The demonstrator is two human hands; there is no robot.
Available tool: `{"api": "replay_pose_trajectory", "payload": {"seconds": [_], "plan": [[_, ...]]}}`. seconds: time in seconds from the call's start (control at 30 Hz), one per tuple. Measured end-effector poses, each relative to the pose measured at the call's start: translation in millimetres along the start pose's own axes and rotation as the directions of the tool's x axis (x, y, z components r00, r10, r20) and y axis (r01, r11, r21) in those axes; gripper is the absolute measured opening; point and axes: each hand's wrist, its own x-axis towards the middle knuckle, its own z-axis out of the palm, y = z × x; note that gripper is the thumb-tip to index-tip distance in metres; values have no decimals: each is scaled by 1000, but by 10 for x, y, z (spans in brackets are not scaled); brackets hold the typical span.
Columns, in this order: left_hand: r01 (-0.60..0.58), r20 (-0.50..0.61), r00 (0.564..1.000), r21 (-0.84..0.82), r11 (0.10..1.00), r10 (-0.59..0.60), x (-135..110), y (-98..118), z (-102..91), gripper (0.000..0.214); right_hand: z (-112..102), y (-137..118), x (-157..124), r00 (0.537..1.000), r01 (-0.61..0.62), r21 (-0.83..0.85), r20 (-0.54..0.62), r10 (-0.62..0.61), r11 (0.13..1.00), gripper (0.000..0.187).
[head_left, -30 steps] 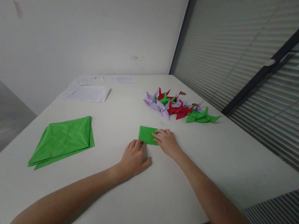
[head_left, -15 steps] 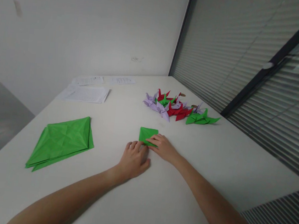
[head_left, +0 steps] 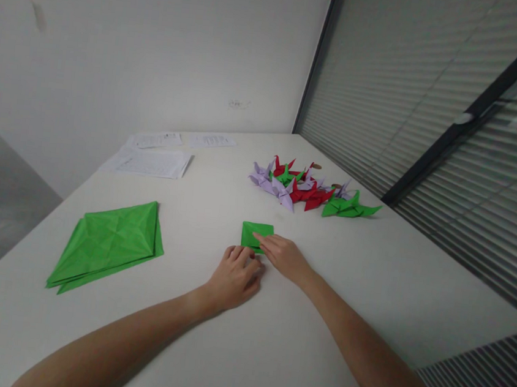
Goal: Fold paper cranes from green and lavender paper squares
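Note:
A small folded green paper (head_left: 254,232) lies flat on the white table (head_left: 270,342) just beyond both my hands. My right hand (head_left: 283,256) rests on its near right part, fingers stretched out and pressing it flat. My left hand (head_left: 234,275) sits at its near edge with the fingers curled, their tips touching the paper. The near part of the paper is hidden under my fingers.
A stack of green paper sheets (head_left: 108,242) lies to the left. A heap of folded purple, red and green paper figures (head_left: 307,189) sits further back on the right. White printed sheets (head_left: 151,161) lie at the far left. Window blinds (head_left: 433,113) line the right side.
My right hand has slid leftward along the green paper's near edge, towards my left hand. The left hand has barely moved.

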Motion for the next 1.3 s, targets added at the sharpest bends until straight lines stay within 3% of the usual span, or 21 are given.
{"api": "replay_pose_trajectory", "payload": {"seconds": [0.13, 0.27, 0.37, 0.43, 0.53, 0.73, 0.8, 0.93, 1.1, 1.3], "plan": [[-32, -1, 999, -3, 999, 32, -4, -13, 13, 31, 29, -50, 11, 979, -116, 240, -138, 152, 964, 54], [-42, 42, 998, -36, 998, 43, 2, -50, 53, 50, 112, -57, 28, 902, -186, 573, -223, 371, 798, 69], [-16, 67, 998, -24, 1000, 18, 7, -70, 72, 59, 104, -10, 34, 863, -210, 617, -247, 441, 758, 66], [16, 65, 998, 6, 1000, -16, 5, -70, 70, 61, 54, 51, 34, 867, -232, 549, -258, 427, 803, 57], [82, 55, 995, 57, 995, -85, -3, -51, 59, 63, -35, 171, 25, 909, -251, 388, -222, 354, 887, 31], [118, 37, 992, 95, 988, -122, -3, -49, 50, 58, -146, 354, -42, 920, -389, 260, 65, 385, 884, 23], [118, 30, 992, 88, 989, -121, 13, -106, 36, 54, -195, 370, -72, 936, -351, 248, 128, 328, 903, 24], [130, 17, 991, 39, 991, -131, 55, -292, 20, 40, -292, 351, -120, 958, -238, 241, 219, 186, 941, 51], [29, 13, 1000, -60, 998, -28, 71, -433, 89, 34, -304, 315, -120, 978, -167, 184, 154, 139, 969, 20], [-62, 3, 998, -60, 996, 62, 75, -420, 103, 40, -270, 445, -97, 950, -99, 336, 312, -12, 937, 26]]}}
